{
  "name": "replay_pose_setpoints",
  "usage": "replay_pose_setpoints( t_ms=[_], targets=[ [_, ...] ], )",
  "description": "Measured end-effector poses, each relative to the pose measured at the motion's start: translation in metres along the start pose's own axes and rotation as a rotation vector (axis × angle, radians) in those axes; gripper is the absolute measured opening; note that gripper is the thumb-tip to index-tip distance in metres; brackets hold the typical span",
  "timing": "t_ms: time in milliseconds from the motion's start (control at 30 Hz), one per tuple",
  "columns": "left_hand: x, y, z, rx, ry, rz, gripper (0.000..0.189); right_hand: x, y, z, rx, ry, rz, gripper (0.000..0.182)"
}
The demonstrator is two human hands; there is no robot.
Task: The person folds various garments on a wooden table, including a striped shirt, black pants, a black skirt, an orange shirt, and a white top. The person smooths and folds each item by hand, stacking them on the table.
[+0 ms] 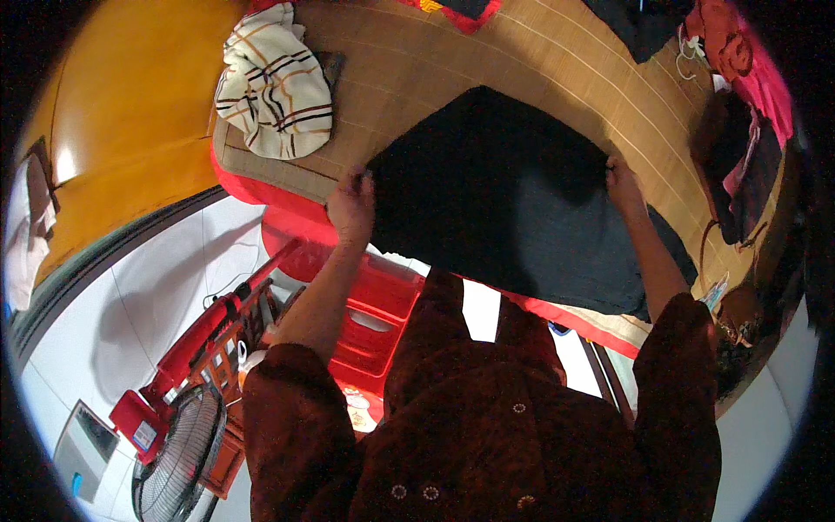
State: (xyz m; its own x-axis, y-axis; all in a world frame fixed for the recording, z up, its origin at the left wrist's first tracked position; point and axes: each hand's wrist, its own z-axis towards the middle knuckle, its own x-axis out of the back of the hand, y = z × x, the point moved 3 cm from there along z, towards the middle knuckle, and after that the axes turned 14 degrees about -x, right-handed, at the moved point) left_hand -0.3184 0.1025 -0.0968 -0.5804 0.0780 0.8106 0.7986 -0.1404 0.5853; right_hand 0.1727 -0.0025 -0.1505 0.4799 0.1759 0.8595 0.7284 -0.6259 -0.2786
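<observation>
A black cloth (456, 189), probably a garment, is spread between my two hands over the edge of a bed. My left hand (352, 203) pinches its left edge. On the opposite side my right hand (624, 183) grips the other edge with curled fingers. The far edge rises to a blunt peak, and part of the cloth extends beyond my right forearm. Beneath it is a tan woven mat (398, 72) with pale lines. A cream plaid cloth (277, 98) lies bunched on the mat, to the left of my left hand.
Dark and pink clothes (760, 107) and a dark bag-like item (740, 176) lie at the right. Another black cloth (636, 26) lies at the far side. Red plastic drawers (375, 326) stand below the bed edge, with a red fan (179, 450) at the lower left.
</observation>
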Motion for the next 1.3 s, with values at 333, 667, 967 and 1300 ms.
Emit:
replay_pose_setpoints(
  t_ms=[333, 667, 967, 1300],
  targets=[
    [0.083, -0.016, 0.108, -0.230, 0.025, 0.200, 0.020, 0.001, 0.000, 0.000, -0.038, -0.037, -0.041, 0.031],
    [-0.020, 0.105, -0.023, -0.353, -0.239, -0.152, 0.021, 0.000, 0.003, -0.002, -0.065, -0.007, -0.018, 0.025],
    [-0.093, 0.116, -0.114, -0.348, -0.407, -0.164, 0.024, 0.003, -0.002, -0.006, 0.033, 0.042, -0.003, 0.029],
    [0.027, 0.053, 0.062, -0.346, 0.023, -0.278, 0.013, 0.011, -0.018, -0.005, -0.061, -0.064, -0.048, 0.025]
  ],
)
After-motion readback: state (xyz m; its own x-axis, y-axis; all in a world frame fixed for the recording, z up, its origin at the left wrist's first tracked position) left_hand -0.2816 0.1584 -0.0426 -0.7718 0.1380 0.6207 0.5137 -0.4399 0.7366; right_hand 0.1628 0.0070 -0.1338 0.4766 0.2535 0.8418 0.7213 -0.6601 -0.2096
